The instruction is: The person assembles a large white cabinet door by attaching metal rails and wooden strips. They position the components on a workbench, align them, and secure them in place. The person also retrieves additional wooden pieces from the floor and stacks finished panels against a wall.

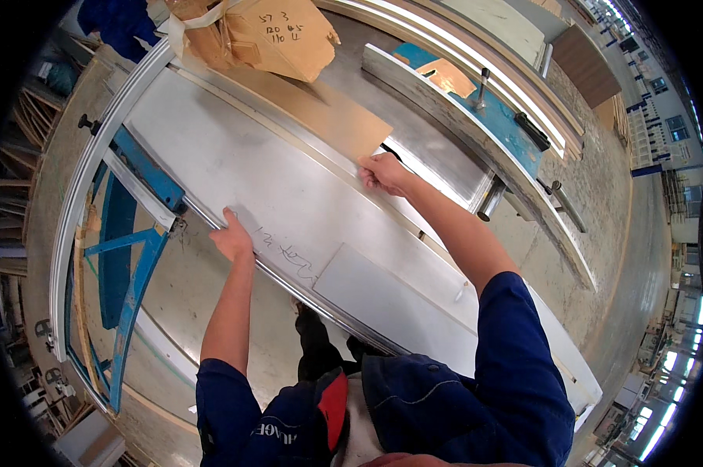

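Plainly, in the head view the work looks under way rather than finished: a long, thin tan board with a smooth face [320, 109] lies lengthwise along the right side of a pale grey metal machine table [211, 148], its near end in the grasp of the right hand [384, 173]. No cut or mark shows on the board, and its far part runs beneath a torn, crumpled brown cardboard sheet [289, 39], so how much is left cannot be told. A flat light-grey rectangular panel [390, 296] rests on the near part of the table, well apart from both hands. As for pose, the right arm reaches forward and leftward across the table, its thumb and curled fingers clamped on the board's near corner. The left arm extends forward from the lower edge, and the left hand [235, 236] rests at the table's left edge, thumb spread apart from the fingers, holding nothing loose; whether its fingertips curl under that edge cannot be told.
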Motion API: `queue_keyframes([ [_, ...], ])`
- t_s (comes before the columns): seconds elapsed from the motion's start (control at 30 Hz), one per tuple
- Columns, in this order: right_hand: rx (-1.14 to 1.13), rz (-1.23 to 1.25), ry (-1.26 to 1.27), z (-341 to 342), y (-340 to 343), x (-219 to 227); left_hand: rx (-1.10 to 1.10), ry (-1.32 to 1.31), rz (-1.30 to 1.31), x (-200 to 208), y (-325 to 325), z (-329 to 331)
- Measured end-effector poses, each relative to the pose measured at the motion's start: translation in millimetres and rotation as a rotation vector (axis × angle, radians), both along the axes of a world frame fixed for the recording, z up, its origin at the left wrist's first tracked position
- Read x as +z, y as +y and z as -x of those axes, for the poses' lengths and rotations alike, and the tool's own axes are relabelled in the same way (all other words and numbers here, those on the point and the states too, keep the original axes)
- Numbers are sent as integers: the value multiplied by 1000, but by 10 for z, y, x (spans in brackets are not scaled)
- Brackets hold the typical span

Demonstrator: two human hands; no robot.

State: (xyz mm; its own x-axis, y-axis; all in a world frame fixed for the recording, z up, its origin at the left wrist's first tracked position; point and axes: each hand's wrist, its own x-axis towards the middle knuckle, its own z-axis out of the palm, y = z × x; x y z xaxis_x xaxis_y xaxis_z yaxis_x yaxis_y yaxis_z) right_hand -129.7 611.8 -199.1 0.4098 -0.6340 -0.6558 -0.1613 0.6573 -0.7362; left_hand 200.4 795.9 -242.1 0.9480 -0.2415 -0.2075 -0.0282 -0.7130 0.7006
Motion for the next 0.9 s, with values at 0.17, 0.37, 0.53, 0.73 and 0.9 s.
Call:
queue_keyframes([
  [0.17, 40, 38, 12, -241, -210, -83, 4, 10, -10, -74, -214, -254],
  [0.37, -8, 14, -6, -641, -482, -200, -21, 15, -41, -47, -537, -655],
  [0.53, 9, 50, 45, -1088, -660, -116, -25, 30, -25, -115, -741, -1132],
  [0.73, -41, 65, 63, -1509, -785, -25, -51, 23, -22, -75, -929, -1521],
  [0.9, -185, 147, 93, -1904, -817, -44, -53, 55, -72, 1, -1080, -1789],
])
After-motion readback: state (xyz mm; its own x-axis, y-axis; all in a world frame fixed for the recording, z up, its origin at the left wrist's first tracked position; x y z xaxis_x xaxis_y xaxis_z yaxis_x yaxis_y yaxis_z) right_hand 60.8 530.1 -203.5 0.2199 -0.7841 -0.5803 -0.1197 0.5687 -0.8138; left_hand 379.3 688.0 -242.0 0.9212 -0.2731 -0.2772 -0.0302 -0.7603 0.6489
